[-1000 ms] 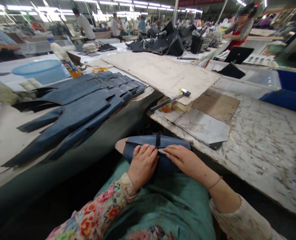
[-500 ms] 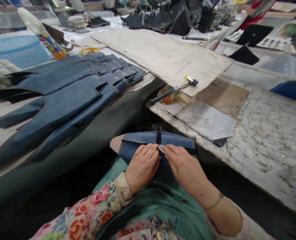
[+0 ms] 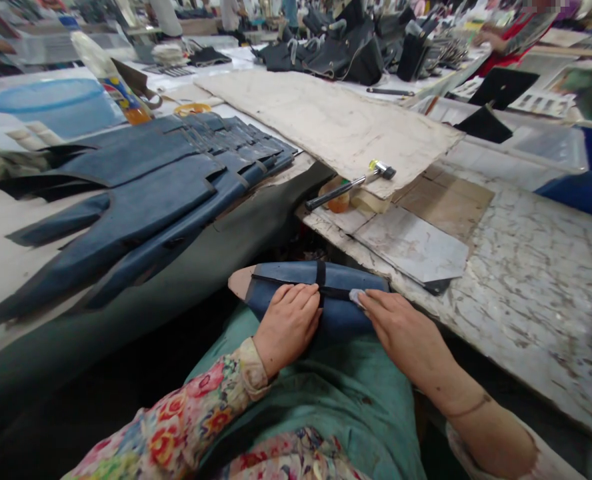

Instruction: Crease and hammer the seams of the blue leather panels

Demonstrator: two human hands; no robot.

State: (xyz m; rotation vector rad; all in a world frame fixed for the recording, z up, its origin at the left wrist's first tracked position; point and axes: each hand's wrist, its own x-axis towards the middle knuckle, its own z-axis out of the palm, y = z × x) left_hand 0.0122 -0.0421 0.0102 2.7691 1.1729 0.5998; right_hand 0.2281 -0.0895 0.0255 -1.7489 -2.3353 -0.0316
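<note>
A blue leather piece (image 3: pixel 351 275) with a pale, rounded left end lies across my lap. Two black strips cross on it, one running lengthwise (image 3: pixel 337 292) and one short. My left hand (image 3: pixel 289 327) bears down on the leather just left of the crossing, its fingers close together and bent over the piece; its thumb is hidden. Between the fingertips of my right hand (image 3: pixel 406 327) is a small whitish-grey wad (image 3: pixel 357 297), perhaps cloth. It touches the lengthwise strip near the right end of the leather.
Overlapping blue leather pieces (image 3: pixel 161 200) cover the left table. On the right table lie a hammer (image 3: pixel 349 188), a cream sheet (image 3: pixel 326 120) and a grey board (image 3: pixel 416 243). Behind stand a bottle (image 3: pixel 121 93), black bags (image 3: pixel 346 50) and a plastic bin (image 3: pixel 551 143). A person in red (image 3: pixel 506 40) is at the far right.
My right hand has slid right along the black strip with the small wad, away from my left hand. The left hand stays on the leather near the crossing. The view has shifted slightly.
</note>
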